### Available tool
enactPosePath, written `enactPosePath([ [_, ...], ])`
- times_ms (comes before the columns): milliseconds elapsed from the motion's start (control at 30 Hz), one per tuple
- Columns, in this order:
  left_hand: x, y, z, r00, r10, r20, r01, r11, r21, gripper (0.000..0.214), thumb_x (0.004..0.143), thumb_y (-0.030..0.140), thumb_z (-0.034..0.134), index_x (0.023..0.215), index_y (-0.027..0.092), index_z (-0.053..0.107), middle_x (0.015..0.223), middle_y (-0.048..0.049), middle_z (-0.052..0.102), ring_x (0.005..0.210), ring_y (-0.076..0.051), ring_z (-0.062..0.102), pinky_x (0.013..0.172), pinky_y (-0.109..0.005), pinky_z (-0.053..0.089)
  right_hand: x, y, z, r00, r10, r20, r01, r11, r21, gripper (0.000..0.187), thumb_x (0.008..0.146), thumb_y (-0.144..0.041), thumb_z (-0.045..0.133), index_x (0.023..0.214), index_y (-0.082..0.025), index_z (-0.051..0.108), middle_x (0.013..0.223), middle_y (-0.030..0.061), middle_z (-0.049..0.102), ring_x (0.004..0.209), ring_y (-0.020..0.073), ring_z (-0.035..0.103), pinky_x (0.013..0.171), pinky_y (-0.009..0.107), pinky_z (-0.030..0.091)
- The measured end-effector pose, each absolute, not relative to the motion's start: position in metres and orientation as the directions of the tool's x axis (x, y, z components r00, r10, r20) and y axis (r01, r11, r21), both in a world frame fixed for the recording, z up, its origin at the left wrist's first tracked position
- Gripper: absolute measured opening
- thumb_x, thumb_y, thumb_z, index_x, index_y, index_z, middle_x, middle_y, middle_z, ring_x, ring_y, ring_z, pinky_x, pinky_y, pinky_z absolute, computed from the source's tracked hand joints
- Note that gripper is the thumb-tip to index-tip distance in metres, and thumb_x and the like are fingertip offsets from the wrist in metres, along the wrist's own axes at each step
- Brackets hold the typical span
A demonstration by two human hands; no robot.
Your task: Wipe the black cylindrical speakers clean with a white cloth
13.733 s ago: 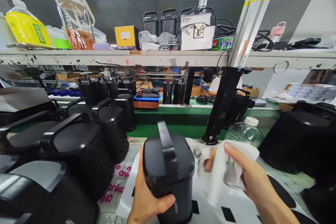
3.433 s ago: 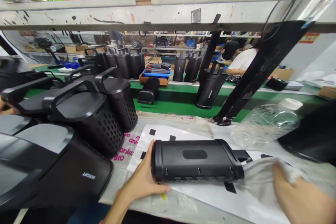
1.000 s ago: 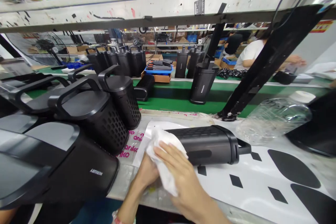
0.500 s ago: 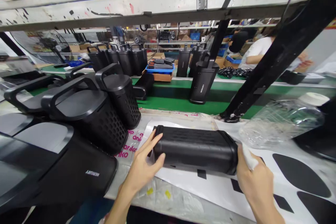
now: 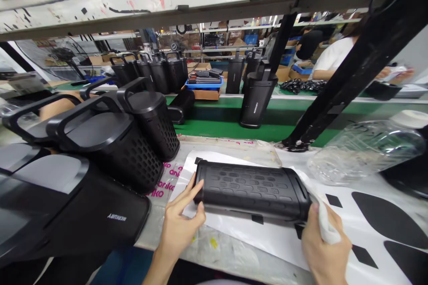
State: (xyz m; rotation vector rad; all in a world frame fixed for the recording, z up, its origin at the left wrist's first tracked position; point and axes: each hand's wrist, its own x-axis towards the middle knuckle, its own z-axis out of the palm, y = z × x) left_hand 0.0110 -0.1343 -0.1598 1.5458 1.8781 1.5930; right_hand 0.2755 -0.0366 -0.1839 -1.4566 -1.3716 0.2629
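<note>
A black speaker (image 5: 247, 189) lies on its side on a white sheet, its face of raised oblong cells showing upward. My left hand (image 5: 182, 218) grips its left end, with fingers along the end and the thumb at the near edge. At the opposite end, my right hand (image 5: 326, 238) is closed on a white cloth (image 5: 326, 220) and presses it against the speaker. The fingertips of that hand are partly hidden by the cloth and the speaker's end.
Several upright black speakers with handles (image 5: 100, 136) crowd the left. A clear plastic bottle (image 5: 364, 149) lies at the right, near a slanted black post (image 5: 337, 84). Beyond is a green conveyor (image 5: 214, 120) bearing more speakers and a blue tray (image 5: 203, 83). A co-worker's white sleeve (image 5: 334, 55) shows behind.
The speaker has rolled about its long axis, bringing the patterned face into fuller view. My right hand with the cloth has shifted slightly down at its right end; my left hand stays at the left end.
</note>
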Motion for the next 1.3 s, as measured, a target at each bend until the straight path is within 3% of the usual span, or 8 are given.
enactPosePath([
  [233, 0.017, -0.137, -0.169, -0.471, 0.804, 0.363, 0.470, -0.119, 0.874, 0.046, 0.083, 0.013, 0.057, 0.127, 0.026, 0.063, 0.139, -0.0092, 0.056, 0.122, -0.024, 0.060, 0.103, -0.033, 0.049, 0.278, -0.037, -0.189, 0.310, 0.809, 0.500, 0.578, 0.257, -0.774, 0.053, 0.086, -0.061, 0.048, 0.090, -0.012, 0.066, 0.098, 0.0187, 0.068, 0.105, 0.0344, 0.062, 0.094, 0.049, 0.046],
  [433, 0.020, -0.137, -0.169, -0.528, 0.777, 0.342, 0.451, -0.084, 0.888, 0.041, 0.082, 0.021, 0.062, 0.123, 0.026, 0.067, 0.136, -0.0100, 0.058, 0.101, -0.022, 0.071, 0.085, -0.026, 0.059, 0.278, -0.038, -0.189, 0.303, 0.819, 0.488, 0.571, 0.255, -0.781, 0.048, 0.087, -0.058, 0.049, 0.089, -0.013, 0.066, 0.100, 0.0178, 0.068, 0.107, 0.0350, 0.061, 0.094, 0.050, 0.046],
  [700, 0.011, -0.139, -0.176, -0.445, 0.837, 0.320, 0.452, -0.098, 0.886, 0.045, 0.088, 0.019, 0.058, 0.132, 0.026, 0.059, 0.144, -0.0074, 0.052, 0.126, -0.024, 0.056, 0.105, -0.031, 0.046, 0.280, -0.036, -0.193, 0.282, 0.787, 0.549, 0.588, 0.310, -0.747, 0.045, 0.088, -0.053, 0.050, 0.089, -0.011, 0.067, 0.097, 0.0192, 0.069, 0.104, 0.0351, 0.063, 0.093, 0.050, 0.047],
  [867, 0.015, -0.137, -0.180, -0.484, 0.811, 0.330, 0.426, -0.112, 0.898, 0.043, 0.090, 0.020, 0.055, 0.133, 0.026, 0.058, 0.143, -0.0061, 0.053, 0.127, -0.021, 0.055, 0.107, -0.030, 0.044, 0.278, -0.036, -0.189, 0.295, 0.774, 0.560, 0.601, 0.306, -0.739, 0.045, 0.088, -0.053, 0.051, 0.090, -0.011, 0.067, 0.097, 0.0189, 0.070, 0.102, 0.0342, 0.064, 0.091, 0.049, 0.049],
  [1200, 0.016, -0.139, -0.180, -0.471, 0.846, 0.250, 0.360, -0.074, 0.930, 0.051, 0.086, 0.018, 0.056, 0.136, 0.026, 0.055, 0.148, -0.0044, 0.049, 0.132, -0.025, 0.050, 0.108, -0.034, 0.043, 0.273, -0.040, -0.188, 0.346, 0.818, 0.458, 0.541, 0.225, -0.810, 0.046, 0.084, -0.057, 0.053, 0.089, -0.013, 0.066, 0.099, 0.0167, 0.068, 0.106, 0.0342, 0.062, 0.095, 0.047, 0.046],
  [1300, 0.010, -0.140, -0.178, -0.427, 0.874, 0.231, 0.293, -0.108, 0.950, 0.057, 0.086, 0.020, 0.057, 0.143, 0.025, 0.047, 0.151, -0.0059, 0.045, 0.136, -0.024, 0.046, 0.111, -0.035, 0.040, 0.288, -0.035, -0.174, 0.339, 0.853, 0.397, 0.524, 0.180, -0.833, 0.049, 0.083, -0.058, 0.054, 0.095, -0.013, 0.068, 0.097, 0.0142, 0.069, 0.102, 0.0345, 0.063, 0.090, 0.046, 0.047],
])
